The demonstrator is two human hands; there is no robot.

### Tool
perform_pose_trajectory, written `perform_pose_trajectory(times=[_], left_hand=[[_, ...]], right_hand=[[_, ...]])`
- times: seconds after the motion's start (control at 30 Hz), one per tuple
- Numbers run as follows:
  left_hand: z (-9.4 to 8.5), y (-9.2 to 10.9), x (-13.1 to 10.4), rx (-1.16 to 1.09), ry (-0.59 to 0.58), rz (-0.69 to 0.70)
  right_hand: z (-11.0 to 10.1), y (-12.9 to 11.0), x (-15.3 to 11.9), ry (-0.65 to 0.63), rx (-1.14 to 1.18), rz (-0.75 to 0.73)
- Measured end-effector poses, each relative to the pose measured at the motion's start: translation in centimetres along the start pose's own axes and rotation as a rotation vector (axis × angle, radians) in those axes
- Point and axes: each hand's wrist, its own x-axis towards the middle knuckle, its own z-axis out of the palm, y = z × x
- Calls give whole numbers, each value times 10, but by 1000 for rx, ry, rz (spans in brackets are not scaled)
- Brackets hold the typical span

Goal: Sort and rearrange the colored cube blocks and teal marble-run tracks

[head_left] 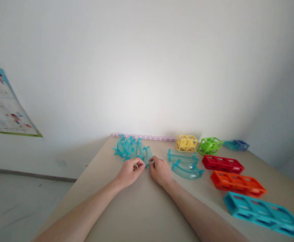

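curved teal pieces [188,173] lie between the right hand [161,171] and red frame [223,164].

See-through aqua on the curved pieces [189,173]; yellow on one openwork block [186,144], lime green on the next block [209,146]; red, orange and opaque turquoise across the three long frames [237,181]; darker blue on the far small piece [241,145]; lilac patterned in white along the strip [158,138]; beige over the table [137,211].

translucent teal piece [148,153], near edge partly hidden, at right end of a heap of similar teal parts [129,149], overlapping, end tabs up. two more well apart to the right: straighter part [183,157] behind, curved part [187,173] in front.
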Motion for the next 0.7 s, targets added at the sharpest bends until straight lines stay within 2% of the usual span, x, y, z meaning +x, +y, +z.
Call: perform_pose_trajectory(times=[0.23,0.47,0.7], left_hand=[[1,-9,6,79,93,-102],[2,-11,4,155,-29,-53],[1,-2,1,202,-61,38]], right_hand=[[-6,-3,-1,-29,-33,77],[-13,-7,-1,-66,-36,156],[-12,-4,6,-86,-1,319]])
